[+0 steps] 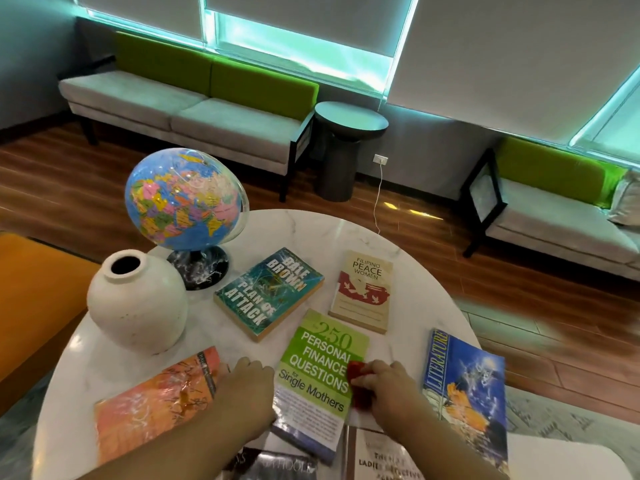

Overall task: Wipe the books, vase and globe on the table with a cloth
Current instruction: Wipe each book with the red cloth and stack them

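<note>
- Right hand [388, 382] clasps a bunched red cloth [358, 374] and presses it onto the right edge of the green personal-finance book [318, 368]; judged step: wiping this cover.
- Left hand [249, 379] rests on the table at the book's left edge, probably as a stop against sliding. Its fingertips are hidden, so its grasp cannot be determined.
- The green personal-finance book lies flat, near the front of the table [408, 271], its lower end overlapping a dark book [277, 467] and a grey detective book [381, 460].
- The remaining books lie flat, covers up and spread apart, which exposes each cover to the cloth: orange book [156, 400] at left, Plan of Attack [270, 292] and Filipino Peace Women [363, 292] beyond, Literature textbook [464, 386] at right.
- The white vase [136, 303] stands upright at the left; the globe [183, 199] stands on its dark base just behind it. Both are apart from the hands.
- Surface: round white marble-pattern top, glossy; a flat book is likely to slide under lateral pressure.
- Room: wood-plank floor, grey sofa [194, 109] with green backrest, dark round side table [346, 147], wall socket [381, 159] with a white cable, lowered window blinds [311, 15].
</note>
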Motion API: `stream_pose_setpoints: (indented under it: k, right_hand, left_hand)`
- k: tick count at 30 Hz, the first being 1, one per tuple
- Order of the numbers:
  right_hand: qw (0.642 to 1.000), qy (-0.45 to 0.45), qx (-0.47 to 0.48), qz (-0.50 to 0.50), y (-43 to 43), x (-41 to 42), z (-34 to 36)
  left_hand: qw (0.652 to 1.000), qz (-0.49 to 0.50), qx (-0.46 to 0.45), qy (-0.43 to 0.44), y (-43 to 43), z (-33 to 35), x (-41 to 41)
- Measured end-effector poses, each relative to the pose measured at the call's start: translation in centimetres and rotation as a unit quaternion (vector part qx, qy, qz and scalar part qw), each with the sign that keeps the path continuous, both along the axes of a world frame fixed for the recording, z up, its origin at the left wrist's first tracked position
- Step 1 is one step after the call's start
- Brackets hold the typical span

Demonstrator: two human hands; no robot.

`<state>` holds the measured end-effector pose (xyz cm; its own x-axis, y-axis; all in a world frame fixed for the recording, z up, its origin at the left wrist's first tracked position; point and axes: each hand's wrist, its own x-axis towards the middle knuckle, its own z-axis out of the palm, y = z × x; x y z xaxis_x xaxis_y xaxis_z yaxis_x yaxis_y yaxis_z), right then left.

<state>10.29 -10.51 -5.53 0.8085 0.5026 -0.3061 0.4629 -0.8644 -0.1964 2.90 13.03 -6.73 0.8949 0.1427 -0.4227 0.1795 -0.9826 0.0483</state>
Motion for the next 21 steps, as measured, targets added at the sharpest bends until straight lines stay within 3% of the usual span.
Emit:
stream_pose_setpoints:
  k: [2, 6, 16, 21]
  right_hand:
    - [0.997, -0.017, 0.049, -0.057, -0.4, 0.2, 0.7]
    - [0.989, -0.045, 0.122, -0.074, -0.3, -0.7, 1.8]
    - [0.981, -0.034, 0.16, -0.104, -0.6, -2.1, 2.5]
    - [0.97, -0.013, 0.195, -0.144, -0.9, -2.3, 2.6]
  left_hand:
    - [1.0, 0.022, -0.001, -0.002, -1.0, 0.0, 0.0]
    - [0.997, 0.081, -0.008, -0.001, -2.2, 0.0, 0.6]
    - [0.99, 0.117, -0.008, 0.078, -2.4, 1.2, 1.9]
    - [0.984, 0.134, -0.099, 0.057, -2.4, 1.3, 1.1]
